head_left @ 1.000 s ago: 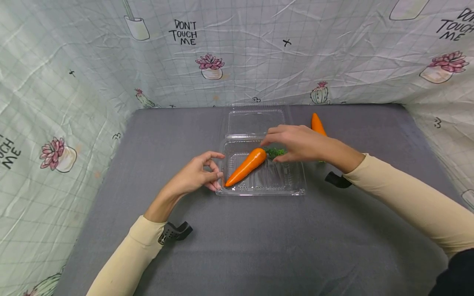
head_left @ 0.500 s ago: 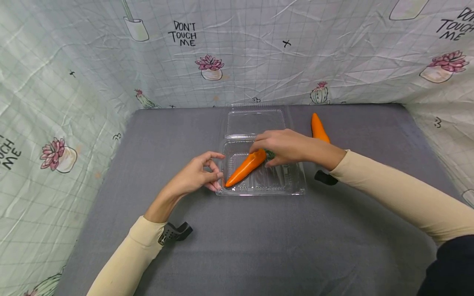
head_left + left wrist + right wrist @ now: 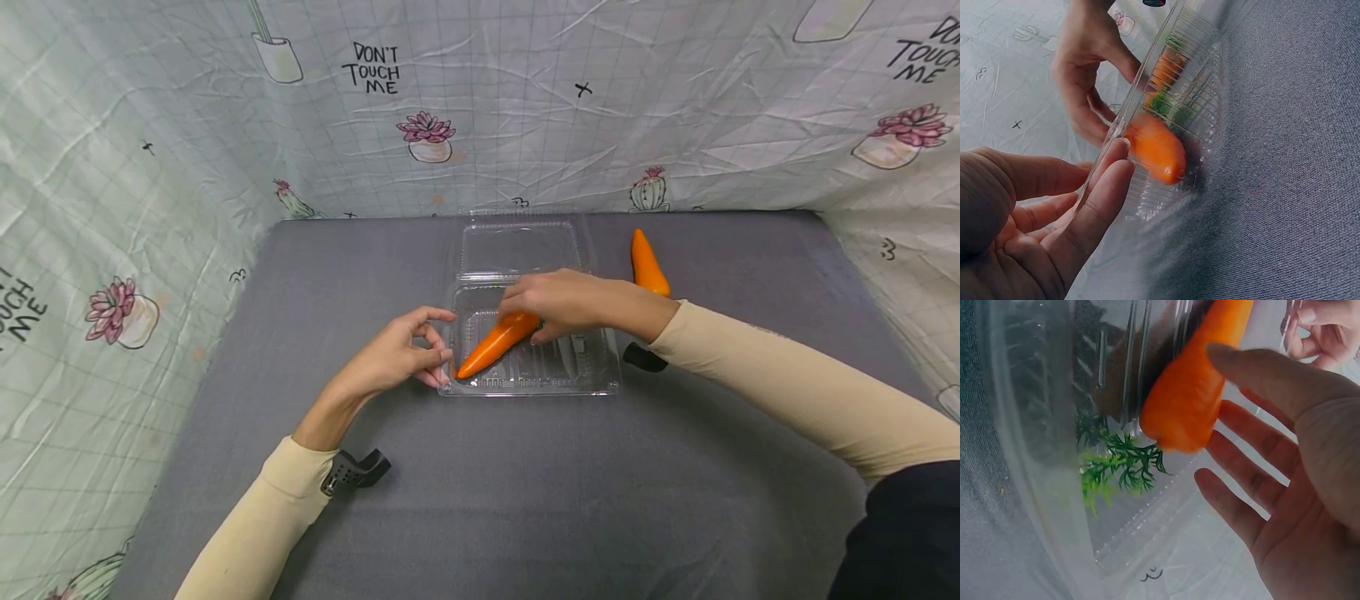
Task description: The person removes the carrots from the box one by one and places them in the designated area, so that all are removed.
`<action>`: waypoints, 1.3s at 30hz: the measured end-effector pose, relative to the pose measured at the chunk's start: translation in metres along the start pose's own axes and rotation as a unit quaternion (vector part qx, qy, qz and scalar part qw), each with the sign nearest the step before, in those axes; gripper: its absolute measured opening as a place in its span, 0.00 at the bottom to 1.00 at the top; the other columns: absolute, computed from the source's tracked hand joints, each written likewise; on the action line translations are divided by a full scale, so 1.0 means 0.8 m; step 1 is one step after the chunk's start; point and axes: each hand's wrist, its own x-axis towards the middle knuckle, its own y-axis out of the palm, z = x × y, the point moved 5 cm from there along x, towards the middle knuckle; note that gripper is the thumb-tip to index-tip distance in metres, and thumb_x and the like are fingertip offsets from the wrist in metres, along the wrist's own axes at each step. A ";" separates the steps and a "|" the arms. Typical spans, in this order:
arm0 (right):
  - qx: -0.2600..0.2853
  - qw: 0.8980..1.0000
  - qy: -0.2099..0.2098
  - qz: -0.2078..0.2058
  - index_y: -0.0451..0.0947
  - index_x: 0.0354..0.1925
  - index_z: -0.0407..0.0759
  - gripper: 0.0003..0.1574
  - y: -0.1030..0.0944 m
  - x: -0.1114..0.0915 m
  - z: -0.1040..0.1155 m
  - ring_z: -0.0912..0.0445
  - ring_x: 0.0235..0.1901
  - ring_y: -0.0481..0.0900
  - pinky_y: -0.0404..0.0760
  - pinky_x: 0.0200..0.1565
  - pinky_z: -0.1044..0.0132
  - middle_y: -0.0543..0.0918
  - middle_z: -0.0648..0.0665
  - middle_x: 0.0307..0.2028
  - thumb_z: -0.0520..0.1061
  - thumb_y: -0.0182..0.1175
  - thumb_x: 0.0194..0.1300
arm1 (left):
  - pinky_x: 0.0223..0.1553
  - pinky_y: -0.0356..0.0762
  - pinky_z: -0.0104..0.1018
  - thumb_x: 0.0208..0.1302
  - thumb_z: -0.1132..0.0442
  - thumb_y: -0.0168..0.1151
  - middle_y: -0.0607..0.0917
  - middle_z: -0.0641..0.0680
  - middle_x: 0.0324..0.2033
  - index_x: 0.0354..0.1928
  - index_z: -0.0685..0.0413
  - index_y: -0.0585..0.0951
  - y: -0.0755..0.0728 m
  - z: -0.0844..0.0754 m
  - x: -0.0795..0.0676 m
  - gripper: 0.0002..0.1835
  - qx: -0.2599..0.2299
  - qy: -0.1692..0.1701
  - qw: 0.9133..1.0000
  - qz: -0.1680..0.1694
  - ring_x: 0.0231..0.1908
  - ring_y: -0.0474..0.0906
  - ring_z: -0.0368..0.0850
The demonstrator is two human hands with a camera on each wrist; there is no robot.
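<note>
An orange carrot [image 3: 491, 352] lies slantwise in the base of a clear plastic clamshell container [image 3: 540, 390], its narrow tip toward the front left corner. My right hand [image 3: 558, 302] holds the carrot at its thick end, thumb on one side and fingers on the other. Green feathery leaves [image 3: 1119, 464] stick out from that end in the right wrist view; from the head they are mostly covered by the hand. At the container's left side, my left hand [image 3: 397, 354] pinches the rim between thumb and fingers.
The container's lid [image 3: 517, 250] lies folded back, away from me. Behind my right forearm rests a second carrot [image 3: 647, 265], its lower part hidden by the arm. Grey cloth [image 3: 480, 492] covers the table, and a printed curtain [image 3: 510, 108] hangs behind and at both sides.
My right hand has shifted left and slightly toward me, from above the green leaves onto the carrot's thick end. The left hand, container and carrot have stayed in place.
</note>
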 end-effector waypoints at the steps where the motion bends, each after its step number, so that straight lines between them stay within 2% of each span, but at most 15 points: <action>1: -0.003 1.000 -0.005 0.002 0.81 0.59 0.52 0.31 0.002 0.001 0.000 0.51 0.56 0.77 0.87 0.51 0.50 0.81 0.51 0.56 0.43 0.76 0.58 | 0.34 0.90 0.56 0.69 0.75 0.62 0.78 0.64 0.37 0.71 0.62 0.65 0.000 0.000 0.000 0.31 0.000 0.001 1.000 0.000 0.28 0.87 0.57; 9: -0.033 0.999 -0.032 0.020 0.83 0.54 0.53 0.25 0.014 0.001 0.004 0.52 0.49 0.80 0.88 0.47 0.53 0.82 0.52 0.48 0.37 0.74 0.59 | 0.32 0.90 0.53 0.68 0.75 0.62 0.78 0.63 0.36 0.71 0.63 0.65 0.000 0.001 0.000 0.31 0.006 0.006 1.000 -0.001 0.28 0.87 0.57; 19: -0.045 0.997 -0.048 0.036 0.82 0.56 0.54 0.27 0.022 0.002 0.008 0.52 0.50 0.80 0.87 0.49 0.53 0.82 0.53 0.50 0.38 0.72 0.59 | 0.33 0.90 0.54 0.69 0.75 0.61 0.78 0.64 0.36 0.71 0.64 0.65 0.000 0.003 -0.001 0.31 0.009 0.009 1.000 -0.001 0.27 0.87 0.56; 30: -0.072 0.996 -0.030 0.048 0.81 0.54 0.52 0.29 0.025 0.003 0.013 0.53 0.44 0.79 0.86 0.44 0.55 0.81 0.52 0.48 0.37 0.73 0.53 | 0.33 0.90 0.53 0.69 0.75 0.61 0.78 0.63 0.36 0.71 0.64 0.65 0.000 0.005 -0.001 0.31 0.010 0.010 1.000 -0.002 0.27 0.87 0.56; 39: -0.084 0.995 -0.035 0.040 0.80 0.56 0.52 0.29 0.021 -0.002 0.014 0.55 0.35 0.77 0.85 0.35 0.58 0.80 0.51 0.45 0.41 0.72 0.55 | 0.32 0.90 0.52 0.69 0.76 0.61 0.77 0.64 0.36 0.71 0.64 0.65 0.002 0.006 0.000 0.30 0.006 0.013 1.000 -0.001 0.28 0.87 0.56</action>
